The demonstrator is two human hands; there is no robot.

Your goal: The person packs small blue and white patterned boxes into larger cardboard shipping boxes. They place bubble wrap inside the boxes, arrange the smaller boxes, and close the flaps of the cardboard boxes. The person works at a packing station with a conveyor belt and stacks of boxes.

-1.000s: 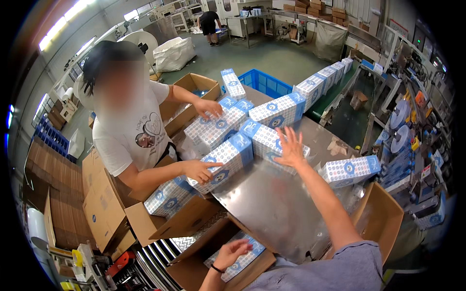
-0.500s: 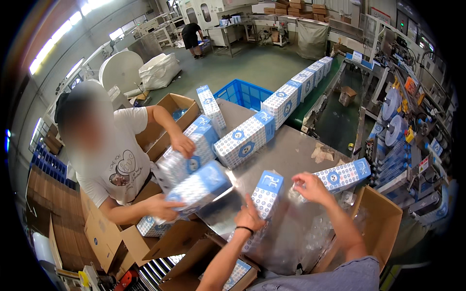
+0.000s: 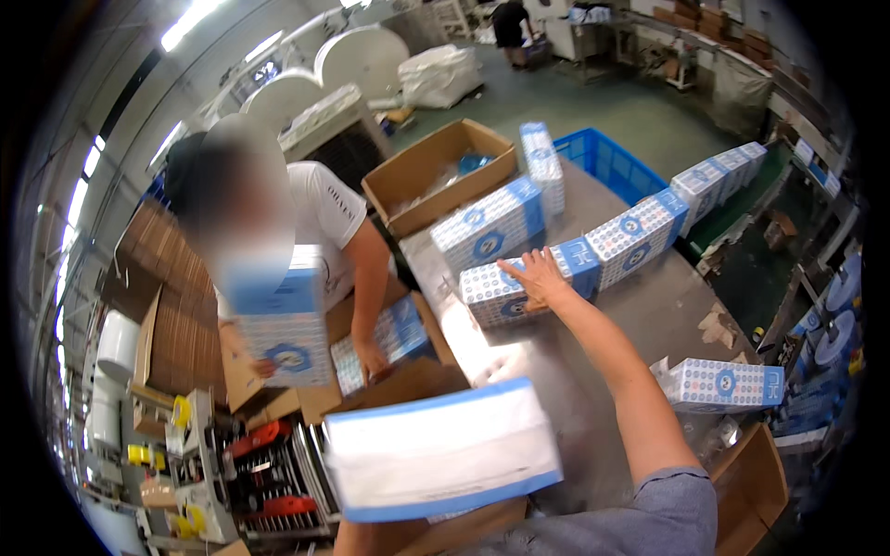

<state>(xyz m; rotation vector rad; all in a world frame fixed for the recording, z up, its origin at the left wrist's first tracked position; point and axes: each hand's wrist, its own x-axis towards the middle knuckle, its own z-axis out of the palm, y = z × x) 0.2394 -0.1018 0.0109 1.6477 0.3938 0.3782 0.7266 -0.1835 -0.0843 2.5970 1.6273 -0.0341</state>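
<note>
A wrapped blue-and-white rectangular pack (image 3: 445, 449) hangs raised in front of me, its plain white face up and slightly blurred. It is held by my left hand, whose fingers are hidden behind it; only a bit of forearm (image 3: 357, 537) shows at the lower edge. My right hand (image 3: 536, 281) reaches across the metal table and is closed over the top and near side of another such pack (image 3: 491, 301). That pack lies end to end with a similar pack (image 3: 635, 239) on its right. Behind it is one more pack (image 3: 482, 227).
At left, a co-worker holds a pack (image 3: 287, 338), other hand inside a carton (image 3: 436, 371). Another carton (image 3: 454, 176) and a blue crate (image 3: 616, 167) stand beyond the metal table (image 3: 603, 398). One pack (image 3: 728, 385) lies at right near an open carton (image 3: 756, 491). Conveyor packs (image 3: 718, 176) stand far right.
My view has turned left. My left hand has lifted its pack off the table and leftward. My right hand has left the right-hand pack for one mid-table. The co-worker's pack is now raised.
</note>
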